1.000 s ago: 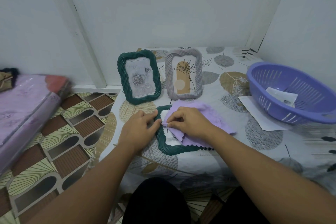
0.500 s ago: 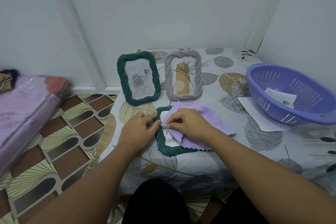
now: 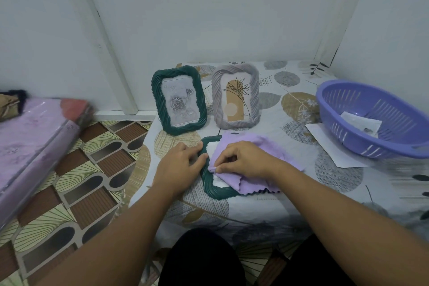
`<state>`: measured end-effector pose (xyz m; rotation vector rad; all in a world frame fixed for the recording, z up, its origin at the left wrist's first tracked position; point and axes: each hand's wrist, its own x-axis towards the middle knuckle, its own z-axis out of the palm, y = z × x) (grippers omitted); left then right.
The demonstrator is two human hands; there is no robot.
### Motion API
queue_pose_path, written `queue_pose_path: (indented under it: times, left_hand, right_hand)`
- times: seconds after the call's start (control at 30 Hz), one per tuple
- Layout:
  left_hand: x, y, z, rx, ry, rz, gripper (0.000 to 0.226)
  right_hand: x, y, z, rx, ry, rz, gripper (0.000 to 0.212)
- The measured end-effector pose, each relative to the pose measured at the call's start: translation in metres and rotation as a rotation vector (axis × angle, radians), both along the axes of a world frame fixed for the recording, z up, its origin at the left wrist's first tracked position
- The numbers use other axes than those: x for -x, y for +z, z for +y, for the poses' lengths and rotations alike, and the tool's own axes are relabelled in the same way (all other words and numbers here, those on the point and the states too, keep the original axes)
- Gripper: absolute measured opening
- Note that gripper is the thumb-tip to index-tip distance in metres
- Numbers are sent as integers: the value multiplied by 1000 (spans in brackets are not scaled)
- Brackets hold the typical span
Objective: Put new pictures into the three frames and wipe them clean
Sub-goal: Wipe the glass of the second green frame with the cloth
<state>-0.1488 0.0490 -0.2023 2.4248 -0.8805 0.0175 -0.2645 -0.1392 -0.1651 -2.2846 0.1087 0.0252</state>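
Note:
A dark green frame (image 3: 214,189) lies flat on the low table (image 3: 255,211) in front of me, mostly covered by a lilac cloth (image 3: 246,146). My right hand (image 3: 241,158) pinches the cloth and presses it on the frame's glass. My left hand (image 3: 181,161) rests against the frame's left edge, fingers curled on its rim. Behind stand two upright frames: a green frame (image 3: 178,99) with a rose picture and a grey frame (image 3: 235,96) with a plant drawing.
A purple slotted basket (image 3: 371,118) with a paper in it sits at the right, on a white sheet (image 3: 332,146). A pink-wrapped mattress (image 3: 32,144) lies on the patterned floor (image 3: 88,181) at left. White walls close behind the table.
My right hand with the cloth has shifted slightly down along the flat frame's glass. The left hand stays at the frame's edge.

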Motion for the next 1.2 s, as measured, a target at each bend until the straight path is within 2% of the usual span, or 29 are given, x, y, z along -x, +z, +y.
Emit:
queue_pose_path:
  times: [0.17,0.4,0.47,0.57,0.63,0.7,0.8,0.97,1.1,1.17,1.2]
  left_hand:
    - [0,0,0,2,-6,0,46]
    - [-1,-1,0,-1,-4,-1,46]
    - [-1,-1,1,-10,-8,-5,47]
    - [-1,0,1,-11,-7,-5,48]
    - [0,1,1,-13,-6,-6,48]
    - [1,2,1,-13,-5,-5,49]
    - [2,3,1,-9,-6,0,49]
    - [1,3,1,-21,-4,13,50]
    - [0,2,1,-21,-3,5,50]
    - [0,1,1,-22,-1,4,50]
    - [0,1,1,-20,0,3,50]
  right_hand:
    - [-1,-7,6,63,-82,-104,9]
    - [2,1,3,10,5,-16,10]
    - [5,5,3,-218,-114,-62,10]
    - [8,21,-12,-759,-455,-108,15]
    - [10,27,-34,-944,-615,-156,20]
    - [12,27,-54,-1010,-675,-204,16]
    - [13,24,-71,-959,-730,-267,8]
    - [0,26,-61,-938,-747,-294,9]
    - [-5,29,-34,-891,-661,-241,12]
    - [-6,25,-22,-757,-544,-198,14]
    - [-8,20,-21,-585,-485,-188,13]
